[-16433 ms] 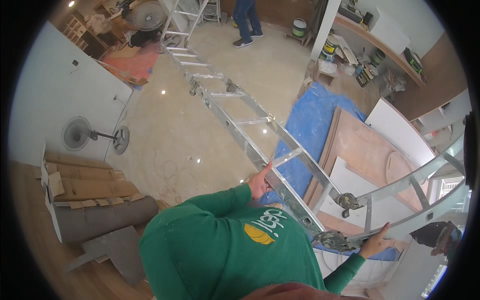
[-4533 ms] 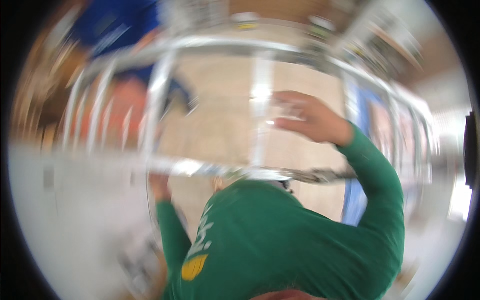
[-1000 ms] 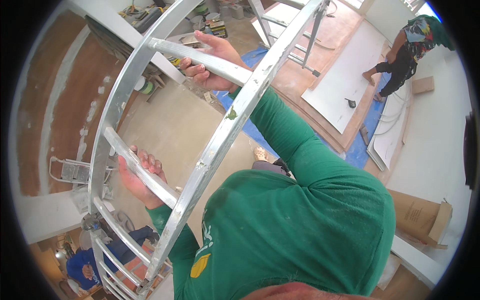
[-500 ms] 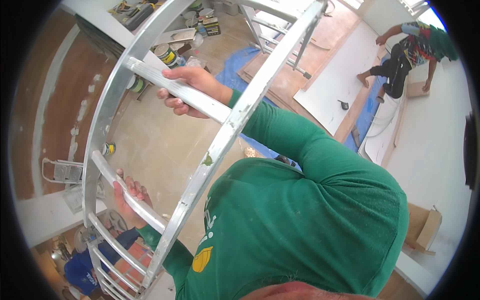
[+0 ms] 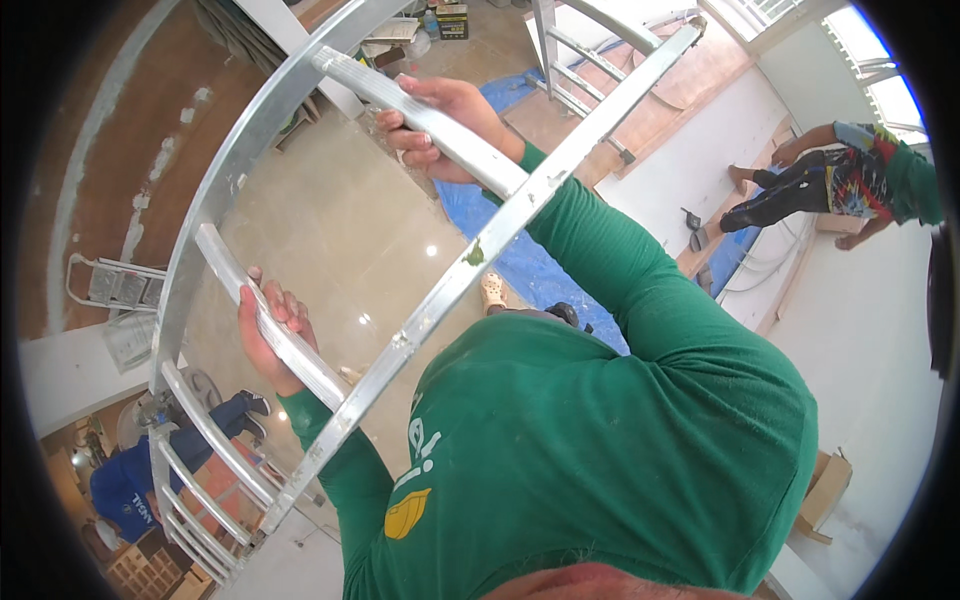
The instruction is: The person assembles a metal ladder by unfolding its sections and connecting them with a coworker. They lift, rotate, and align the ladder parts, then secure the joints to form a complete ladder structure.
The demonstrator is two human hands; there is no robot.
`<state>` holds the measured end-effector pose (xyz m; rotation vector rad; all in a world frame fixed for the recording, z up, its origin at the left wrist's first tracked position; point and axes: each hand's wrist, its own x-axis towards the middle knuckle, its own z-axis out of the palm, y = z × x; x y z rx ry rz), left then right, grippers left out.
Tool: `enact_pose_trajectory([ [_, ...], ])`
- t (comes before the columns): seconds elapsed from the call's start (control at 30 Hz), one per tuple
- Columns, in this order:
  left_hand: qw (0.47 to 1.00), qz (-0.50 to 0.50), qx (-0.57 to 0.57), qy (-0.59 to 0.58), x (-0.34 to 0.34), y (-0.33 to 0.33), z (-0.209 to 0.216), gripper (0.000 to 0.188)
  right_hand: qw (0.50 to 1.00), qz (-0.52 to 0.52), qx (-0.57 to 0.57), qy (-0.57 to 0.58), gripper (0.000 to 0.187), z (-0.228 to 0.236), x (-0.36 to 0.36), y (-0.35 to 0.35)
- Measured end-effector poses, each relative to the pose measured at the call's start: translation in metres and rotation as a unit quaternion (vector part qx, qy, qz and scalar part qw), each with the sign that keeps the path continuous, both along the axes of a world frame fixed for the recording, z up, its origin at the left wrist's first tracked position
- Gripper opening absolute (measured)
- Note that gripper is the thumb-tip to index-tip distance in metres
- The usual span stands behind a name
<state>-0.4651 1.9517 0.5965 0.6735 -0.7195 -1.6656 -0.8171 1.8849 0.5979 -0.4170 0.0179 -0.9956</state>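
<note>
A silver aluminium ladder (image 5: 410,335) with flat ribbed rungs slants across the view in front of my chest. White smears and a green paint spot mark its near rail. My right hand (image 5: 455,130) wraps round an upper rung, fingers curled over its edge. Lower down, my left hand (image 5: 275,330) is closed round another rung, its thumb on one side and its fingers on the other. Both arms, in green sleeves, pass behind the near rail. The ladder's lower left part has a hinge joint (image 5: 155,408) and closely set rungs beyond it.
At the right, a co-worker (image 5: 835,185) leans beside white panels (image 5: 665,165) and blue sheeting (image 5: 525,260). Another person in blue (image 5: 130,490) is low at the left, behind the ladder. A small step stool (image 5: 120,285) stands by the brown wall. A second ladder (image 5: 580,75) is at the back.
The ladder and both my hands have shifted up and right in view, each hand keeping its rung. The room has shifted in view too. The co-worker at the right appears lower and farther right.
</note>
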Motion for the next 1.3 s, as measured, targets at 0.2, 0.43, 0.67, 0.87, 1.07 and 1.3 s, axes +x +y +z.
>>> enact_pose_trajectory([
  [0.2, 0.998, -0.029, -0.003, 0.051, -0.016, -0.016, -0.004, 0.033, 1.000, -0.005, -0.018, -0.018, 0.039, -0.005, -0.014, -0.015],
  [0.43, 1.000, -0.022, 0.011, 0.012, -0.006, 0.001, -0.045, 0.054, 0.935, -0.169, 0.175, 0.258, 0.052, -0.002, -0.029, 0.008],
  [0.67, 0.979, 0.064, 0.184, -0.055, 0.069, 0.104, -0.126, 0.057, 0.993, -0.020, -0.046, 0.104, 0.086, -0.020, -0.025, 0.003],
  [0.87, 0.883, 0.379, 0.271, 0.064, 0.205, 0.250, -0.173, 0.037, 0.990, 0.063, -0.023, 0.120, 0.065, -0.132, -0.031, -0.007],
  [1.07, 0.861, 0.438, 0.216, -0.144, 0.275, 0.361, -0.140, 0.027, 0.782, -0.016, 0.034, 0.622, 0.035, -0.273, 0.103, 0.125],
  [1.3, 0.844, 0.397, 0.106, -0.346, 0.326, 0.491, -0.107, 0.028, 0.686, 0.176, -0.344, 0.617, 0.031, -0.256, 0.395, 0.332],
])
